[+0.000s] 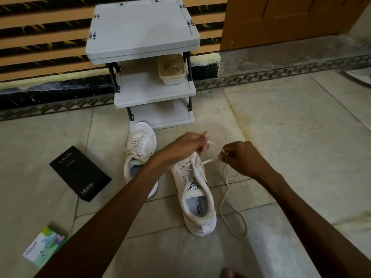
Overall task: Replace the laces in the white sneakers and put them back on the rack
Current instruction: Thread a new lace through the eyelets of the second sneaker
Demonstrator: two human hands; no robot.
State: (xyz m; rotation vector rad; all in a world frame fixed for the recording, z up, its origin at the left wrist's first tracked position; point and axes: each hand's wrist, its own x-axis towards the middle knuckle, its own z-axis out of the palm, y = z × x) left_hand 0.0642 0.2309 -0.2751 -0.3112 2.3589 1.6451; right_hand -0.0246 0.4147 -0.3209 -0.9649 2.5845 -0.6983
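Observation:
Two white sneakers lie on the tiled floor before a grey three-shelf rack (154, 91). The near sneaker (197, 199) points toward the rack, heel toward me, its lace partly threaded. My left hand (186, 146) grips the toe end of this sneaker and a strand of lace. My right hand (242, 157) pinches the white lace (226, 189) just right of the shoe; the loose lace loops down across the floor to the right. The second sneaker (139, 149) lies laced to the left, partly hidden by my left forearm.
A beige tub (172, 78) with pale strands inside stands on the rack's middle shelf. A black box (80, 170) lies on the floor at left, a small green and white carton (45, 246) nearer me. A wooden door (281, 19) is at far right.

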